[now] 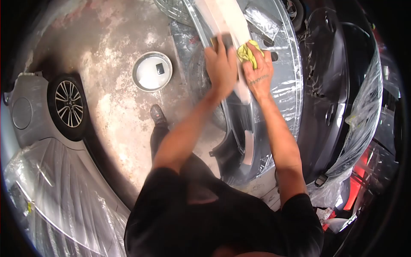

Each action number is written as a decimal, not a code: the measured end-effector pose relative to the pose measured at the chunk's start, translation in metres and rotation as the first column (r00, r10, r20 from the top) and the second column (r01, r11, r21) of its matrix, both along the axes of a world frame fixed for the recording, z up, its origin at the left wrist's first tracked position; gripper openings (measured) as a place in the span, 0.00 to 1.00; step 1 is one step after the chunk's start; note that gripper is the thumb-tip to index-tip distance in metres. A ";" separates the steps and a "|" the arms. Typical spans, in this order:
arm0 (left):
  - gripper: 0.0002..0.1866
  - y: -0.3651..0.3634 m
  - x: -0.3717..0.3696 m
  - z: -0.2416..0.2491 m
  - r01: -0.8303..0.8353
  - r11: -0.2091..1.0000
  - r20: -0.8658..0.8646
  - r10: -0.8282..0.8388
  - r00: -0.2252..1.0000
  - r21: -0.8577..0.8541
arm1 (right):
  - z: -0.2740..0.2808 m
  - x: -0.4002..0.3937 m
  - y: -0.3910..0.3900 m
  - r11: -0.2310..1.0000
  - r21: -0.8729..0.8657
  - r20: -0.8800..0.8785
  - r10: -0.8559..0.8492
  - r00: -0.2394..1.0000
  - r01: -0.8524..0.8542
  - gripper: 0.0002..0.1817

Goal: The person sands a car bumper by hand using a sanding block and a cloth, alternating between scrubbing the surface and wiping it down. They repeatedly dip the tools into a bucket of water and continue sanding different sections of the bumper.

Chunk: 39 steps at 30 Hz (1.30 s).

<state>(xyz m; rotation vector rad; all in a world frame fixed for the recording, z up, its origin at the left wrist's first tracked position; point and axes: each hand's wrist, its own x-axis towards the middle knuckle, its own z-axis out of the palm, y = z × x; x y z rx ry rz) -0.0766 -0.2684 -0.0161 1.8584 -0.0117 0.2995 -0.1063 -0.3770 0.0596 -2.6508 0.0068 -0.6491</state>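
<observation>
My left hand [221,72] presses a dark, flat sanding block [224,40] onto a pale, primer-coloured strip [224,17] of a car body panel. Its fingers are slightly blurred and lie over the block. Just to the right, my right hand [259,73] grips a crumpled yellow-green cloth [247,54] against the same panel, fingers bent around it. Toward me, the panel continues as a dark trim part [233,160] with a smaller pale patch [248,147].
A round basin [138,81] of whitish liquid with a dark rectangular piece [160,69] stands on the stained floor [111,107]. A silver car with a wheel [68,107] and plastic sheeting [64,192] is on the left. A dark car [323,85] stands right, partly under film.
</observation>
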 end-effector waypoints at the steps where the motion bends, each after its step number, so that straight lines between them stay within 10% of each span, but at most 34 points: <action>1: 0.34 -0.002 0.008 -0.001 -0.004 1.000 0.000 0.004 1.000 -0.005 | 0.000 0.002 -0.001 1.000 -0.005 0.000 0.004 1.000 -0.004 0.26; 8: 0.29 0.020 0.140 -0.001 -0.089 0.994 -0.092 0.094 0.991 0.058 | 0.004 -0.003 0.001 0.995 0.077 -0.067 -0.051 0.996 0.057 0.26; 15: 0.35 -0.006 -0.006 -0.006 -0.002 0.999 0.005 0.002 1.000 -0.049 | -0.003 0.001 -0.005 1.000 0.014 -0.014 -0.014 1.000 0.014 0.27; 21: 0.35 0.019 0.149 -0.025 -0.114 0.989 0.016 0.113 0.994 0.098 | 0.001 -0.003 -0.001 0.998 0.044 -0.056 -0.050 0.997 0.053 0.26; 26: 0.35 -0.009 -0.047 -0.011 0.034 0.999 -0.022 -0.035 0.999 -0.028 | -0.002 -0.001 -0.002 0.999 0.018 -0.019 -0.027 0.999 0.028 0.26; 32: 0.32 0.024 0.129 -0.014 -0.027 0.999 -0.126 0.032 0.992 0.043 | 0.002 -0.006 0.005 0.995 0.082 -0.055 -0.048 0.997 0.052 0.25; 39: 0.34 -0.011 -0.039 -0.011 -0.077 0.996 0.003 0.077 0.997 0.051 | 0.001 -0.002 -0.001 0.997 0.028 -0.076 -0.070 0.995 0.072 0.25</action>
